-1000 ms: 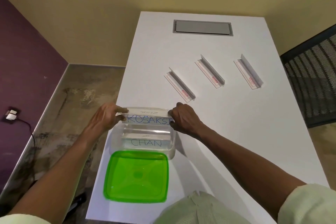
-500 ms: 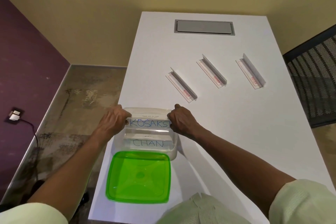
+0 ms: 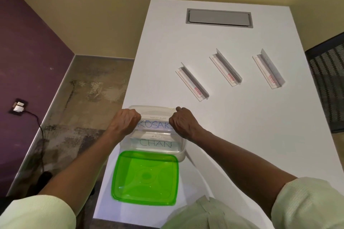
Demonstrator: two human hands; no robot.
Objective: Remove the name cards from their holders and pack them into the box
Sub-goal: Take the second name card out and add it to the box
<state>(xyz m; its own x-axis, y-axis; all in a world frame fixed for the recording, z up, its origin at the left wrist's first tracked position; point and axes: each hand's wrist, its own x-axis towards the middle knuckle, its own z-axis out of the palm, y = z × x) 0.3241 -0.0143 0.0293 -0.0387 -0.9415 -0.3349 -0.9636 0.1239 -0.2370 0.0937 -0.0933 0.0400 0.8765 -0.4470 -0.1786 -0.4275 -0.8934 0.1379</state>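
A clear plastic box [image 3: 181, 151] stands at the table's near left edge. Inside it lies a folded white name card reading CHAN [image 3: 155, 143]. Over the box's far half is a second card reading KOSAKS [image 3: 155, 124]. My left hand [image 3: 125, 121] grips its left end and my right hand [image 3: 183, 121] grips its right end, both with curled fingers. The card sits level with the box's rim. Three clear holders with no cards in them lie further back: the left holder [image 3: 192, 84], the middle holder [image 3: 226, 69] and the right holder [image 3: 269, 69].
The box's green lid [image 3: 146, 177] lies flat on the white table [image 3: 242, 135], just in front of the box. A grey cable hatch [image 3: 219, 17] is set into the far end. A black mesh chair [image 3: 329, 83] stands at the right. The table's left edge drops to the floor.
Both hands have lowered the KOSAKS card a little further into the box, and they still grip its ends. The camera has drifted slightly.
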